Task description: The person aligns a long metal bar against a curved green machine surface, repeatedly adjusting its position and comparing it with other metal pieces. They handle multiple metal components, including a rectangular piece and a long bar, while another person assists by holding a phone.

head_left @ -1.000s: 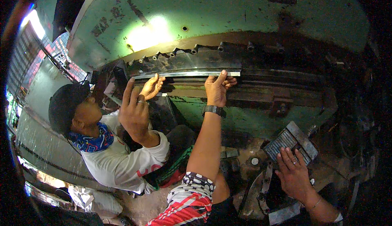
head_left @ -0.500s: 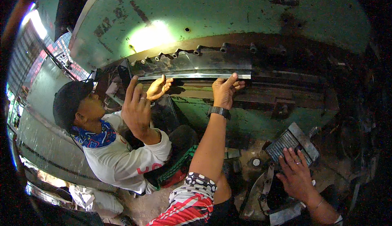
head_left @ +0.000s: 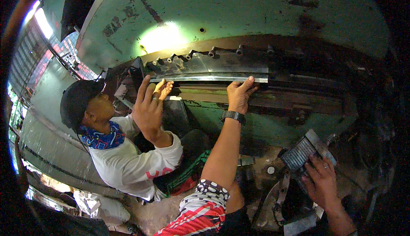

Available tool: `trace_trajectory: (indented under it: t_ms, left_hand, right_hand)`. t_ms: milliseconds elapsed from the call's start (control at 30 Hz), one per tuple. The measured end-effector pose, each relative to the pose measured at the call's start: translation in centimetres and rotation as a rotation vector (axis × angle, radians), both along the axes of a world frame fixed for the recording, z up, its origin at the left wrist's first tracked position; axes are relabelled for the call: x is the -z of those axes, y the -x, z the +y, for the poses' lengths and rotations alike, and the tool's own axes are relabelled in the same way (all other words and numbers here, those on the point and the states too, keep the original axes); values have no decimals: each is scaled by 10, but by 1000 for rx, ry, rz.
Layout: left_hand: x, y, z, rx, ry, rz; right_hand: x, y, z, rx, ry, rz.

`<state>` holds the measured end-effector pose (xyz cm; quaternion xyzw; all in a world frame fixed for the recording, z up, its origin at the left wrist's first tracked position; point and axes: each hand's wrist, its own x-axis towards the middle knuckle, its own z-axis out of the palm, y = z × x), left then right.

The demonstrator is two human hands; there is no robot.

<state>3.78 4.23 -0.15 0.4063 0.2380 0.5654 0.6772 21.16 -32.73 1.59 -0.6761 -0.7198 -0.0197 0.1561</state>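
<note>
A long shiny metal strip (head_left: 205, 79) lies along the front of a green bending machine, under a row of clamp bolts. My left hand (head_left: 241, 94), wearing a dark watch, pinches its right end, thumb on top and fingers curled below. Lower right, my right hand (head_left: 321, 178) has its fingers spread on the near edge of a grey ribbed pedal (head_left: 297, 154). On the left a seated co-worker in a cap has both hands by the strip's left end. The co-worker's nearer hand (head_left: 147, 110) is raised, and the farther hand (head_left: 163, 90) is at the strip.
The green machine body (head_left: 256, 14) rises behind the strip, with a bright lamp glow on it. Dark bolts (head_left: 212, 52) jut out above the strip. Below runs a rusty ledge (head_left: 282, 101). Dark metal parts (head_left: 277, 197) lie on the floor near the pedal.
The view has shifted slightly. My right hand has slid a little rightward along the pedal. The co-worker's farther hand has drawn left along the strip. My left hand keeps its grip.
</note>
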Motion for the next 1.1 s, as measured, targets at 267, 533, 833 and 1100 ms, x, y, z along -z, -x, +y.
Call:
trace_trajectory:
  t_ms: [267, 533, 833, 1100]
  left_hand:
    - [0, 2, 0, -21, -47, 62]
    - [-11, -4, -15, -29, -61, 39]
    - [2, -2, 1, -42, -50, 65]
    - [4, 0, 1, -14, -11, -2]
  right_hand:
    - [-12, -14, -22, 128, 115, 212]
    - [-1, -12, -41, 104, 290, 179]
    - [21, -20, -38, 66, 207, 196]
    - [18, -22, -37, 54, 221, 187]
